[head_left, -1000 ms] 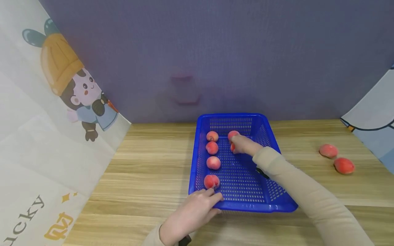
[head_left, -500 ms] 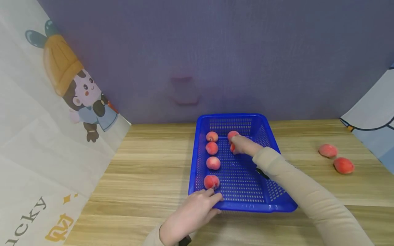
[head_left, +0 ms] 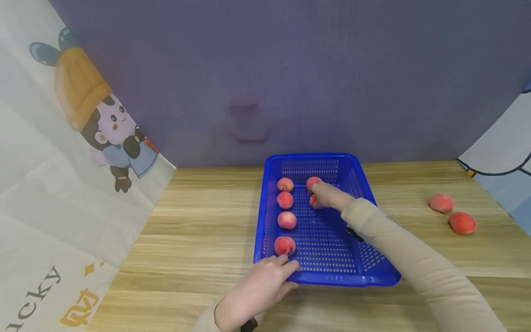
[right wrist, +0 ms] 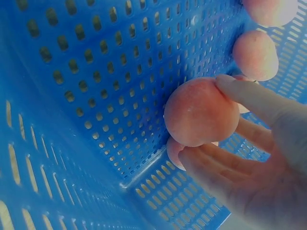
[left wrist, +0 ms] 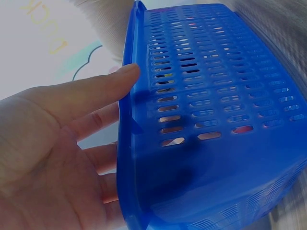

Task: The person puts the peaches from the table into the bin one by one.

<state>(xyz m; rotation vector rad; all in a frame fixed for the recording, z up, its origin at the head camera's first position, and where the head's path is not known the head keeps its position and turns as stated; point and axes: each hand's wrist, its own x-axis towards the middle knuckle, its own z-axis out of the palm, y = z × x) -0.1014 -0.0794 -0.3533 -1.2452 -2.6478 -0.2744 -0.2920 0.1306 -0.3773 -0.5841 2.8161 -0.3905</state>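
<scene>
A blue perforated plastic basket (head_left: 344, 279) stands on the wooden table. My left hand (head_left: 263, 283) grips its near rim at the left corner; the left wrist view shows the thumb (left wrist: 103, 88) on the outside and the fingers over the rim. Inside the basket, my right hand (head_left: 329, 194) holds a peach (right wrist: 201, 112) between thumb and fingers, low near the basket floor. Another peach (head_left: 314, 182) lies just beyond it by the far wall, partly covered by the hand. Several peaches, such as this pale red one (head_left: 287, 220), form a row along the basket's left side.
Two more peaches, one paler (head_left: 441, 203) and one redder (head_left: 462, 223), lie on the table (head_left: 199, 230) right of the basket. A dark grey-purple partition (head_left: 249, 69) rises behind it. A white printed panel (head_left: 50, 198) borders the left side.
</scene>
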